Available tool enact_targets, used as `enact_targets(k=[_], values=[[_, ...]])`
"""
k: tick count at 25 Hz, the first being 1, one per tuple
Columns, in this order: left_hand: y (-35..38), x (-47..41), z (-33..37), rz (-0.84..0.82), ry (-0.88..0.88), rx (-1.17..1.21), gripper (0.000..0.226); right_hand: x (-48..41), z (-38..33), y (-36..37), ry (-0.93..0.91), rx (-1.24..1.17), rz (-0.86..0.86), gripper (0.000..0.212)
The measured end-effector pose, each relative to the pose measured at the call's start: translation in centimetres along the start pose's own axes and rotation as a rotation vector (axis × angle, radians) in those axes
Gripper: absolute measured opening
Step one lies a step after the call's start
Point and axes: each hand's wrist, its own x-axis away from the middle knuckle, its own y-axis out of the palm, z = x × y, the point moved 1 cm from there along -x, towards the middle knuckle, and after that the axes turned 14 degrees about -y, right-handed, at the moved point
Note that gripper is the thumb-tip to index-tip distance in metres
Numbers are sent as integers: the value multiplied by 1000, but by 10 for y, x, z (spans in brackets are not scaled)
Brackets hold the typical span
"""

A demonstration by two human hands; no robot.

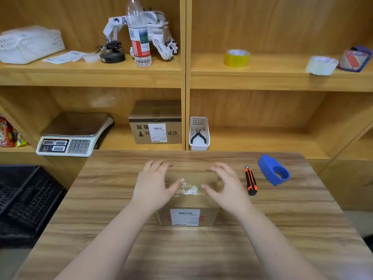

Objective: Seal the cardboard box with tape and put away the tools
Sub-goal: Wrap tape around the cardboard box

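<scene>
Left hand and right hand press the cardboard box top

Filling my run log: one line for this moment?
hands: left hand, right hand on cardboard box | tape: across top | utility knife, tape dispenser: on table

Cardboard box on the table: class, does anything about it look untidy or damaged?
Yes. The clear tape across the top of the cardboard box looks crumpled and bunched between the left hand and right hand, with whitish wrinkles instead of a flat strip. The box itself shows no visible tears or dents.
</scene>
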Motion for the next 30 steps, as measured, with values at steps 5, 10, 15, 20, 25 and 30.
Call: enact_targets(k=[5, 10, 15, 20, 25, 30], values=[[42, 1, -20, -117, -7, 91, 57, 14, 17, 19, 79, 7, -42, 51], [88, -1, -32, -256, -38, 53, 64, 24, 40, 45, 109, 68, -148, 59], [110, -4, -23, -206, -16, -77, 67, 18, 66, 62, 73, 235, -369, 62], [127, -3, -24, -134, -1, -211, 81, 22, 73, 66, 20, 281, -419, 59], [127, -12, -30, -179, 83, -232, 105, 23, 80, 71, -13, 356, -403, 44], [123, -22, -33, -250, 118, -227, 100, 22, 76, 76, 10, 400, -412, 43]])
